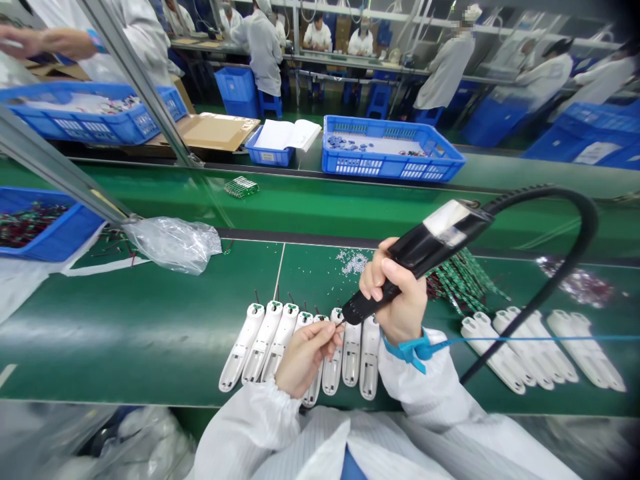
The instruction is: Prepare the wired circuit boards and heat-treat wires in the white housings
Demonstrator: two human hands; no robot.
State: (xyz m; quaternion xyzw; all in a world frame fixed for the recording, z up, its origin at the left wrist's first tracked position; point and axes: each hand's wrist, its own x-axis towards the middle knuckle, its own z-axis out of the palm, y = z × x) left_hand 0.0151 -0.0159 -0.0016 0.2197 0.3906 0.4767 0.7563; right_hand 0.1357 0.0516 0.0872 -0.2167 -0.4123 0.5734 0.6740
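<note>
My right hand (404, 301) is wrapped round a black electric screwdriver (433, 237), which slants down to the left. Its thin bit reaches the fingertips of my left hand (306, 353). Those fingers are pinched together, and whatever is between them is too small to make out. Under both hands lies a row of white plastic housings (245, 347), each long and narrow, with small green boards and wire ends at the top. My left hand covers part of the middle ones. Behind the row, small screws (354, 261) are scattered in a loose pile.
Wired green circuit boards (465, 280) lie at the right beside more white housings (503, 360). The screwdriver's black cable (585, 233) loops over there. A clear plastic bag (175, 243) and a blue bin (55, 230) are left; a blue crate (390, 160) stands behind. Co-workers sit beyond.
</note>
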